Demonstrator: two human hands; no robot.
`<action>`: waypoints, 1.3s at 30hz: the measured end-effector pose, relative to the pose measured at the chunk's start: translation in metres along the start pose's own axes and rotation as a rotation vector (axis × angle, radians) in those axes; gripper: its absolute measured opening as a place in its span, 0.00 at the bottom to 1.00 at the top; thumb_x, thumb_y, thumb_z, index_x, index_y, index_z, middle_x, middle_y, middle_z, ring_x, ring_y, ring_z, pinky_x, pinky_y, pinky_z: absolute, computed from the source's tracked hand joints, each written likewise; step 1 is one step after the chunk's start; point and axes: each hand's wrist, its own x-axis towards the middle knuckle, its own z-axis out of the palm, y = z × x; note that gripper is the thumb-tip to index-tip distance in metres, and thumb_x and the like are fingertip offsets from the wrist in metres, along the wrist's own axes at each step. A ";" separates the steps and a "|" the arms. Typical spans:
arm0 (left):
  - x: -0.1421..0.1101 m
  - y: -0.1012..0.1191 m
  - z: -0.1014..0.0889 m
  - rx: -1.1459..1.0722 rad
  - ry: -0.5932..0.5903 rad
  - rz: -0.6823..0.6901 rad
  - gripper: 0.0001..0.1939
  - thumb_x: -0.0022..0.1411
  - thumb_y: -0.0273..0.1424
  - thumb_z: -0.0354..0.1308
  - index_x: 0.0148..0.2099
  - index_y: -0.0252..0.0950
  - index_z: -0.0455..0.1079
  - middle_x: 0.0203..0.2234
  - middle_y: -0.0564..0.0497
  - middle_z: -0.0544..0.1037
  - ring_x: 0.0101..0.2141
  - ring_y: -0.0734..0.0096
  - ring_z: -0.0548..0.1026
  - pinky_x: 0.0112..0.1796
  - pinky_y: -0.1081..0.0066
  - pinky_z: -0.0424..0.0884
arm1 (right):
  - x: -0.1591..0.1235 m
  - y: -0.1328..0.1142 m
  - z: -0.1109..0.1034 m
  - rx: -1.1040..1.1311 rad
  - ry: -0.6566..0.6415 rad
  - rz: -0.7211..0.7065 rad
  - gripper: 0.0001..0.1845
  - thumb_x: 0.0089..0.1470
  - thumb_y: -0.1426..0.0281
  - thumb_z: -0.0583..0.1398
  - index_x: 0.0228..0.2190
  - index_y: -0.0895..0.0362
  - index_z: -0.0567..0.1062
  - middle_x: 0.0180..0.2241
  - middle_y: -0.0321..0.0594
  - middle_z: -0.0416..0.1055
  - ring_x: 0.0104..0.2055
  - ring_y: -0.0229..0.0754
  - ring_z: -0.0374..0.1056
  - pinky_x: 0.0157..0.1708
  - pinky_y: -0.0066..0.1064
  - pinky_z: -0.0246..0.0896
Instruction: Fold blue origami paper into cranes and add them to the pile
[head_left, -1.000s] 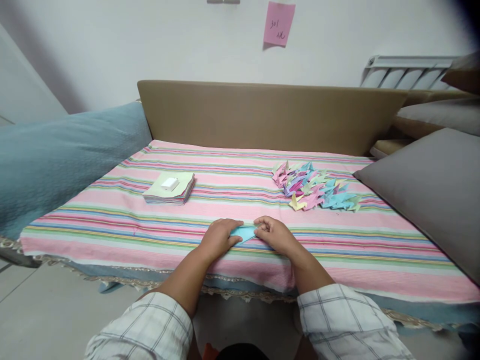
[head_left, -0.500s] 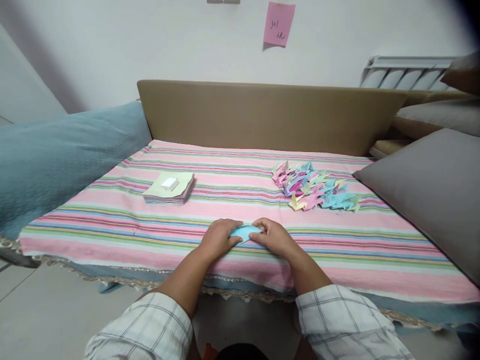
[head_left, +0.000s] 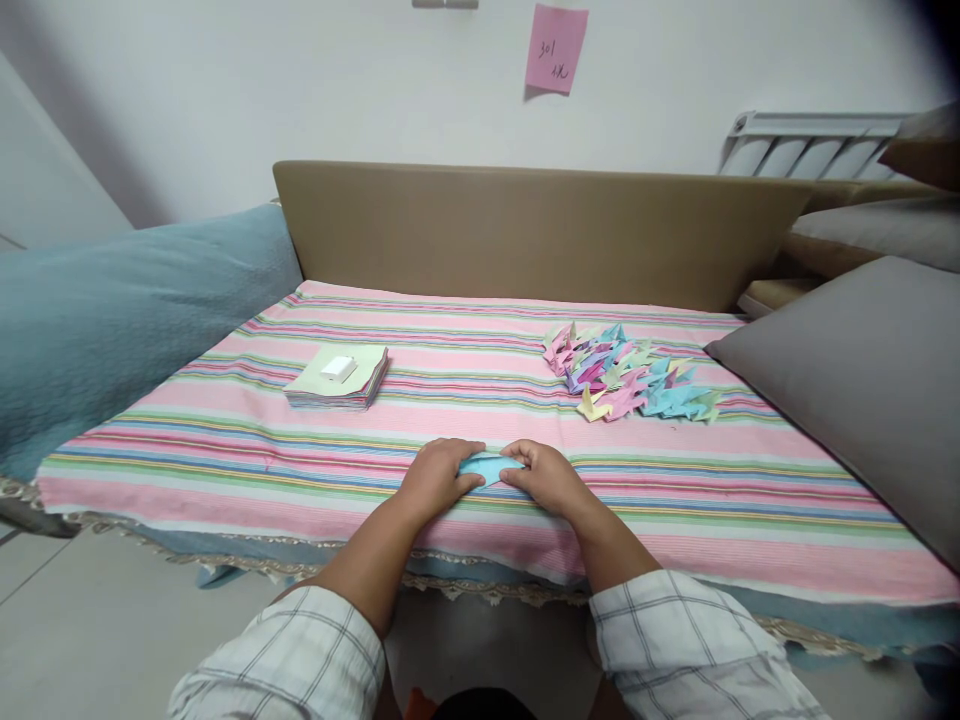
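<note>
A small folded piece of light blue paper (head_left: 486, 469) lies low over the striped cloth, between my two hands. My left hand (head_left: 439, 475) grips its left end, thumb along the near side and fingers along the far side. At the other end, my right hand (head_left: 546, 475) pinches the paper between thumb and fingers. The fingers partly cover both ends. Beyond my right hand sits a cluster of folded paper cranes (head_left: 626, 375) in pink, blue, yellow and purple. To the far left stands a stack of square paper sheets (head_left: 337, 385) with a small white block (head_left: 338, 369) on top.
A pink striped cloth (head_left: 225, 440) covers the seat. Behind it rises a brown backrest (head_left: 510, 235). A grey cushion (head_left: 855, 380) leans at the right, and a blue covered armrest (head_left: 150, 310) is at the left. A pink note (head_left: 556, 48) hangs on the wall.
The far edge of the blue paper now lies flatter, and its visible part looks a little narrower. My right fingers have shifted slightly; both hands stay on the paper.
</note>
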 end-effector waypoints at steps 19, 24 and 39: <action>0.000 0.000 0.000 -0.022 -0.002 -0.013 0.25 0.52 0.37 0.61 0.53 0.39 0.67 0.48 0.48 0.74 0.48 0.59 0.70 0.49 0.62 0.63 | -0.001 -0.004 0.002 0.102 0.050 0.069 0.22 0.38 0.69 0.63 0.40 0.56 0.72 0.26 0.33 0.70 0.26 0.36 0.64 0.28 0.27 0.57; 0.000 -0.001 0.000 -0.029 -0.003 -0.009 0.25 0.52 0.37 0.61 0.53 0.40 0.67 0.48 0.49 0.74 0.48 0.59 0.70 0.49 0.62 0.63 | -0.001 -0.002 0.000 0.116 0.015 0.069 0.22 0.39 0.69 0.64 0.40 0.55 0.72 0.29 0.35 0.72 0.28 0.38 0.66 0.30 0.28 0.59; 0.000 -0.002 0.001 -0.034 -0.005 -0.020 0.25 0.51 0.37 0.62 0.53 0.40 0.67 0.48 0.48 0.74 0.48 0.59 0.70 0.49 0.62 0.63 | 0.000 -0.002 -0.001 0.093 0.024 0.086 0.24 0.37 0.69 0.65 0.41 0.56 0.72 0.25 0.33 0.69 0.26 0.36 0.64 0.27 0.26 0.57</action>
